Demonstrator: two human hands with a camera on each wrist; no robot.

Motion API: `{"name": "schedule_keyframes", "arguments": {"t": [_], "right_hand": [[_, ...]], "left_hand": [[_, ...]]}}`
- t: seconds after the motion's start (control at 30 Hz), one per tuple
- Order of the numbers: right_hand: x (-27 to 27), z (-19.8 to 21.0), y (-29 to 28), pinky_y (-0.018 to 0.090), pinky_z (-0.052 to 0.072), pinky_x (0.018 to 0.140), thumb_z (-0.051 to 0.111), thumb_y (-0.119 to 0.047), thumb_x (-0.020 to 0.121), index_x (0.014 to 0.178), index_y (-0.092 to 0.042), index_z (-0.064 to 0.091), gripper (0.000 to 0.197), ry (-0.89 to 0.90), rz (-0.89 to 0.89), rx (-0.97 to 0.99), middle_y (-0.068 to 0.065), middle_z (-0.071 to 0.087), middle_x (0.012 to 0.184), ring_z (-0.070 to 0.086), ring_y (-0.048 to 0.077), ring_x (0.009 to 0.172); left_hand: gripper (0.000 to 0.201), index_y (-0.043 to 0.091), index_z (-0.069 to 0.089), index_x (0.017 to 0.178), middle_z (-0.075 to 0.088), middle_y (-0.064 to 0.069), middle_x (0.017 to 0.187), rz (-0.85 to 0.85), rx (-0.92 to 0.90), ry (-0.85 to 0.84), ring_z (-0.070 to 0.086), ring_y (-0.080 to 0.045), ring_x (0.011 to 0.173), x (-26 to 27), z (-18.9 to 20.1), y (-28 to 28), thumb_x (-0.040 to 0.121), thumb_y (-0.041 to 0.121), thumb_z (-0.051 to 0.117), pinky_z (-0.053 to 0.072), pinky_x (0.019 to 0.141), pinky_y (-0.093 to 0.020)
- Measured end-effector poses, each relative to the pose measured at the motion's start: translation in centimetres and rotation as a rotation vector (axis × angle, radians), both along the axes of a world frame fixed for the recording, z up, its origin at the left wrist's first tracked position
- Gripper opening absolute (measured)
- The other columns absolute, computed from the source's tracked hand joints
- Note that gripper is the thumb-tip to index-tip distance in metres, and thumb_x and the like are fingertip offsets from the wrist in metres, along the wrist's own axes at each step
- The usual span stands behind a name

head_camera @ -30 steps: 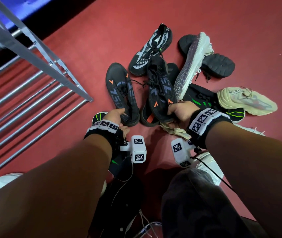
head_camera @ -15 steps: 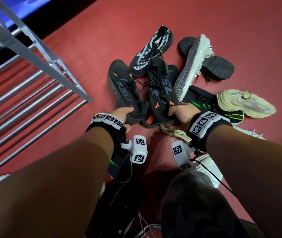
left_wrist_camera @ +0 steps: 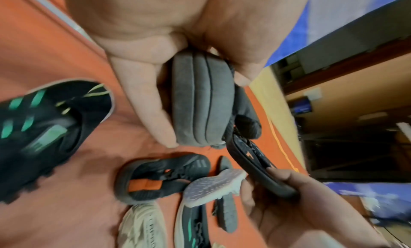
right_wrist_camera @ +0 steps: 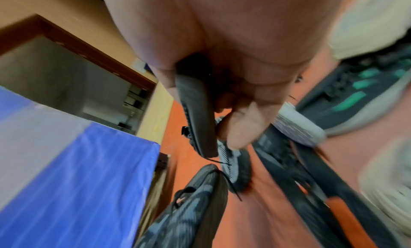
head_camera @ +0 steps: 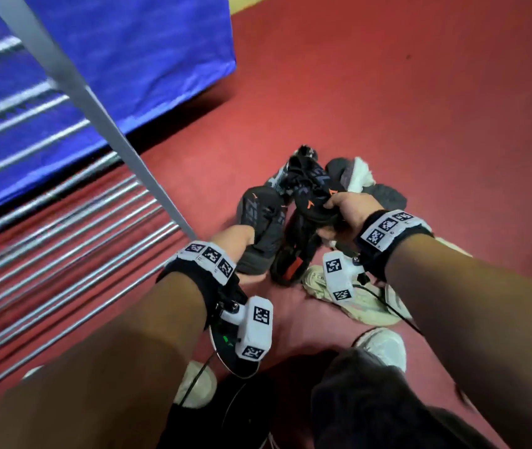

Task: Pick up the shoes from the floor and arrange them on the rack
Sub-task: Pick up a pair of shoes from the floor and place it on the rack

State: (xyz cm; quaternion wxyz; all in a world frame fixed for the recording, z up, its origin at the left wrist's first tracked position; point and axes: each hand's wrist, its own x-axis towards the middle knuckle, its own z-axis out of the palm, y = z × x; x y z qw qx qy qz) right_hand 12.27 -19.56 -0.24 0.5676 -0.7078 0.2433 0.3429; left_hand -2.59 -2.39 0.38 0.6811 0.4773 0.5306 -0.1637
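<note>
My left hand grips the heel of a black shoe with orange marks, lifted toe-up off the red floor. In the left wrist view its grey heel sole sits between thumb and fingers. My right hand grips the matching black shoe by its heel; the right wrist view shows its sole edge in my fingers. The two shoes hang side by side, just right of the metal rack and its slanted post.
More shoes lie on the floor below my hands: a black one with an orange insole, a cream one, a white-and-grey one, a black-and-green one. A blue cover stands behind the rack.
Both hands have lifted their black shoes up off the pile and brought them closer together. My view has swung upward, bringing the blue cover and more of the rack into sight.
</note>
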Motion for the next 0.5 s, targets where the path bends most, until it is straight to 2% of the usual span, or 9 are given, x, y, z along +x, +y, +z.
{"name": "schedule_keyframes", "arguments": {"t": [0.07,0.13,0.17,0.2,0.3,0.4,0.5], "right_hand": [[0.7,5.2,0.4,0.044,0.059,0.052,0.057,0.004,0.083,0.104,-0.004,0.060,0.023,-0.098,-0.024,0.009,0.023,0.066,0.091,0.067,0.034,0.065],[0.9,10.2,0.3,0.059,0.060,0.073,0.057,0.004,0.081,0.099,-0.002,0.058,0.019,-0.152,-0.042,0.029,0.026,0.065,0.093,0.067,0.038,0.072],[0.7,12.7,0.1,0.063,0.057,0.082,0.057,0.004,0.080,0.095,-0.001,0.058,0.016,-0.170,-0.051,0.041,0.027,0.064,0.093,0.066,0.041,0.075],[0.5,15.0,-0.2,0.063,0.055,0.084,0.058,0.004,0.080,0.094,0.000,0.058,0.014,-0.188,-0.058,0.051,0.028,0.064,0.092,0.065,0.042,0.076],[-1.0,21.2,-1.4,0.057,0.057,0.079,0.060,0.001,0.080,0.094,0.000,0.060,0.014,-0.265,-0.067,0.063,0.026,0.064,0.090,0.065,0.040,0.072],[-3.3,26.8,-2.1,0.045,0.059,0.064,0.062,-0.003,0.082,0.099,-0.005,0.064,0.017,-0.341,-0.054,0.099,0.022,0.065,0.084,0.063,0.032,0.057],[-6.2,32.2,-1.4,0.046,0.057,0.071,0.059,-0.001,0.089,0.098,-0.010,0.065,0.014,-0.424,-0.053,0.212,0.018,0.065,0.088,0.062,0.031,0.069]], "left_hand": [[0.027,-0.002,0.066,0.097,0.071,-0.026,0.089,-0.015,0.048,-0.055,0.071,-0.041,0.083,-0.5,4.7,-0.1,0.072,0.005,0.059,0.060,0.066,-0.052],[0.027,0.004,0.066,0.103,0.072,-0.022,0.095,-0.023,0.086,-0.124,0.071,-0.037,0.084,-0.8,9.1,0.0,0.077,0.014,0.067,0.060,0.059,-0.043],[0.026,0.006,0.067,0.102,0.073,-0.019,0.095,-0.013,0.090,-0.161,0.072,-0.035,0.085,-1.0,11.2,0.1,0.079,0.019,0.072,0.060,0.057,-0.040],[0.025,0.008,0.068,0.100,0.074,-0.016,0.091,0.005,0.072,-0.205,0.072,-0.032,0.083,-1.2,13.1,0.1,0.081,0.022,0.076,0.060,0.057,-0.039],[0.030,0.008,0.070,0.108,0.075,-0.014,0.087,0.043,-0.047,-0.354,0.072,-0.026,0.077,-2.6,18.8,-0.7,0.083,0.023,0.079,0.061,0.068,-0.041],[0.038,0.005,0.067,0.119,0.071,-0.013,0.082,0.076,-0.048,-0.533,0.069,-0.021,0.065,-4.0,23.7,-0.9,0.084,0.018,0.075,0.059,0.065,-0.037],[0.025,0.007,0.070,0.110,0.075,-0.014,0.087,0.128,0.029,-0.650,0.073,-0.023,0.068,-6.2,29.4,0.1,0.086,0.013,0.073,0.059,0.064,-0.039]]}}
